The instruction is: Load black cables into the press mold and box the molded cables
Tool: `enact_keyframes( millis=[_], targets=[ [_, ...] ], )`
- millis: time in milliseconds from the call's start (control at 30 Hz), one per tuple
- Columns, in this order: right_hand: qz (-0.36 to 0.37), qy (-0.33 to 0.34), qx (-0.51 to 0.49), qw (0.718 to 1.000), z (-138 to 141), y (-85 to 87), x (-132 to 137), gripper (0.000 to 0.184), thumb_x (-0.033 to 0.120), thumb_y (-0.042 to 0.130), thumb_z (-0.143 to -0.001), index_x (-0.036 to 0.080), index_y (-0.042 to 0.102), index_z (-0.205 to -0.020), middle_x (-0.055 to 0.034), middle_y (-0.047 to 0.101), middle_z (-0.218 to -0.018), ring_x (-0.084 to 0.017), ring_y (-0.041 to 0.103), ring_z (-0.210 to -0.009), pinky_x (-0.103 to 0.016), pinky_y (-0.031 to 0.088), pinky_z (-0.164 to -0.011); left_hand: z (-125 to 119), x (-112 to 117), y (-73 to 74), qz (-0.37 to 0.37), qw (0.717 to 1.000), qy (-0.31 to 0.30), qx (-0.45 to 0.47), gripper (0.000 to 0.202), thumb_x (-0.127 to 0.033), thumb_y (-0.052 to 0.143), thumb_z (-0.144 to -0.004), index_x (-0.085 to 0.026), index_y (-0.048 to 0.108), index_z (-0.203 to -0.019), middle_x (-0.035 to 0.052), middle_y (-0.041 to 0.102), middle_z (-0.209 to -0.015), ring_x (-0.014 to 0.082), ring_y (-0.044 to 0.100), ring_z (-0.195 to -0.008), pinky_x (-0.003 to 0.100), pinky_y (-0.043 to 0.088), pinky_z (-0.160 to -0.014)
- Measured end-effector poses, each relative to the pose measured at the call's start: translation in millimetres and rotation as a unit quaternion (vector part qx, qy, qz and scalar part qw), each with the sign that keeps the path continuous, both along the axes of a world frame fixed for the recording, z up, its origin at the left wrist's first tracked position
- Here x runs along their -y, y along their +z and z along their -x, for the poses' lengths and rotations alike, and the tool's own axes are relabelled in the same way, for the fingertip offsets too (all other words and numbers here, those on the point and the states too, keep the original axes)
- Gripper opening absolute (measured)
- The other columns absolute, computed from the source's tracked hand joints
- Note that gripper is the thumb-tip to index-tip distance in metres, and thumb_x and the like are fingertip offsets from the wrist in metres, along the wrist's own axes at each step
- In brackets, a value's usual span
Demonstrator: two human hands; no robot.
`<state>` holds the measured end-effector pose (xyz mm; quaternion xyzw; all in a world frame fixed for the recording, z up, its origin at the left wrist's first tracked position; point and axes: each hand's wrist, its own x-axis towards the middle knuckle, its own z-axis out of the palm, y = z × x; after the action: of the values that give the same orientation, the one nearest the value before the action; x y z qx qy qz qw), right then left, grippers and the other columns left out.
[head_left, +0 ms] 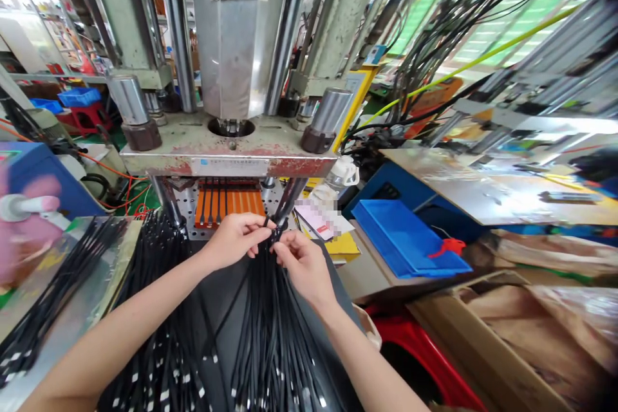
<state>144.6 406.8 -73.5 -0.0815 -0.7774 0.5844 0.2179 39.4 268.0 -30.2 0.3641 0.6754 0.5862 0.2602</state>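
Note:
My left hand (236, 238) and my right hand (302, 264) meet just in front of the press, both pinching the top ends of a bundle of thin black cables (273, 335) that hangs down toward me. The fingertips close on the cable ends at the middle. Behind the hands, under the press plate (226, 154), lies an orange mould (229, 203) with several black cables laid in its grooves. A second spread of black cables (154, 309) drapes to the left of the held bundle.
More black cables (53, 296) lie on a metal tray at the left. A blue plastic tray (405, 238) with a red tie sits at the right, papers (323, 219) beside it. Cardboard boxes (521, 328) and a red stool (425, 354) stand at lower right. Hanging cables fill the upper right.

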Motion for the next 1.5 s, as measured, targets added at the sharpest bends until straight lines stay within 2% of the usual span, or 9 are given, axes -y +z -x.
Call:
enact_keyframes(
  millis=[167, 300, 533, 633, 733, 933, 1133, 1367, 1500],
  targets=[
    [0.091, 0.076, -0.036, 0.992, 10.5, 22.7, 24.9, 0.021, 0.04, 0.055, -0.087, 0.021, 0.05, -0.08, 0.0031, 0.056, -0.066, -0.009, 0.046, -0.051, -0.021, 0.037, -0.048, 0.3, -0.8, 27.7, -0.026, 0.999, -0.021, -0.017, 0.022, -0.034, 0.062, -0.081, -0.012, 0.063, -0.082, -0.0026, 0.055, -0.057, 0.0068, 0.053, -0.044, 0.017, 0.045, -0.041],
    [-0.068, 0.104, -0.017, 0.992, 15.0, 12.7, 36.6, 0.016, 0.032, 0.056, -0.087, 0.019, 0.059, -0.078, 0.0033, 0.053, -0.062, -0.011, 0.046, -0.054, -0.022, 0.036, -0.054, 5.9, 4.8, 47.2, -0.075, 0.986, 0.091, -0.114, 0.022, -0.033, 0.06, -0.084, -0.014, 0.057, -0.075, -0.0046, 0.051, -0.058, 0.0052, 0.051, -0.041, 0.015, 0.043, -0.039],
    [-0.224, 0.059, -0.023, 0.973, 81.7, -0.6, 22.8, 0.019, 0.028, 0.058, -0.084, 0.019, 0.062, -0.068, 0.0013, 0.056, -0.058, -0.014, 0.051, -0.057, -0.024, 0.036, -0.059, 25.3, 9.5, 83.9, -0.211, 0.865, 0.15, -0.429, 0.011, -0.025, 0.06, -0.087, -0.017, 0.067, -0.085, 0.0, 0.058, -0.075, 0.0085, 0.058, -0.066, 0.02, 0.048, -0.061],
    [-0.199, 0.017, -0.02, 0.98, 121.2, 4.1, 6.3, 0.017, 0.028, 0.06, -0.081, 0.019, 0.062, -0.067, 0.0027, 0.057, -0.056, -0.013, 0.05, -0.054, -0.023, 0.036, -0.058, 35.5, 14.5, 70.1, -0.198, 0.867, 0.142, -0.435, 0.017, -0.025, 0.063, -0.083, -0.018, 0.064, -0.099, 0.0021, 0.061, -0.087, 0.0101, 0.059, -0.072, 0.022, 0.049, -0.064],
    [-0.177, 0.03, -0.004, 0.984, 147.2, 2.7, -6.8, 0.015, 0.028, 0.061, -0.078, 0.018, 0.062, -0.066, 0.0046, 0.056, -0.054, -0.011, 0.048, -0.053, -0.021, 0.033, -0.055, 48.4, 24.7, 31.4, -0.047, 0.905, 0.176, -0.385, 0.027, -0.025, 0.06, -0.084, -0.017, 0.057, -0.109, 0.0044, 0.063, -0.092, 0.0106, 0.06, -0.068, 0.024, 0.05, -0.062],
    [-0.142, 0.111, 0.021, 0.983, 162.4, -9.5, -18.9, 0.013, 0.028, 0.061, -0.077, 0.018, 0.063, -0.071, 0.0062, 0.057, -0.056, -0.01, 0.054, -0.055, -0.019, 0.038, -0.059, 56.6, 43.0, -29.6, 0.225, 0.839, -0.075, -0.489, 0.045, -0.023, 0.051, -0.09, -0.021, 0.046, -0.135, 0.0092, 0.045, -0.146, 0.0205, 0.038, -0.137, 0.044, 0.024, -0.116],
    [-0.205, 0.134, 0.038, 0.969, 158.8, -1.0, -22.4, 0.005, 0.018, 0.062, -0.077, 0.018, 0.067, -0.075, 0.0042, 0.063, -0.064, -0.011, 0.059, -0.062, -0.02, 0.041, -0.064, 51.7, 46.0, -27.8, 0.296, 0.797, -0.108, -0.516, 0.055, -0.039, 0.044, -0.095, -0.026, 0.029, -0.147, 0.007, 0.031, -0.154, 0.019, 0.026, -0.143, 0.053, 0.007, -0.118],
    [-0.362, -0.059, 0.106, 0.924, 155.2, 5.5, -11.8, 0.018, 0.019, 0.053, -0.086, 0.016, 0.07, -0.09, -0.0101, 0.071, -0.087, -0.021, 0.064, -0.084, -0.028, 0.042, -0.077, 77.6, 22.8, -17.2, 0.354, 0.807, -0.077, -0.466, 0.054, -0.045, 0.016, -0.099, -0.028, 0.024, -0.15, 0.0028, 0.025, -0.156, 0.0182, 0.023, -0.144, 0.057, -0.008, -0.115],
    [-0.369, -0.055, 0.122, 0.92, 140.9, 4.8, -10.0, 0.015, 0.024, 0.056, -0.085, 0.019, 0.07, -0.087, -0.0081, 0.069, -0.085, -0.02, 0.063, -0.084, -0.029, 0.042, -0.076, 112.8, -4.0, -14.7, 0.395, 0.817, -0.029, -0.419, 0.054, -0.045, 0.013, -0.098, -0.03, 0.035, -0.145, -0.0008, 0.029, -0.155, 0.0206, 0.027, -0.143, 0.052, 0.008, -0.117]
  ],
)
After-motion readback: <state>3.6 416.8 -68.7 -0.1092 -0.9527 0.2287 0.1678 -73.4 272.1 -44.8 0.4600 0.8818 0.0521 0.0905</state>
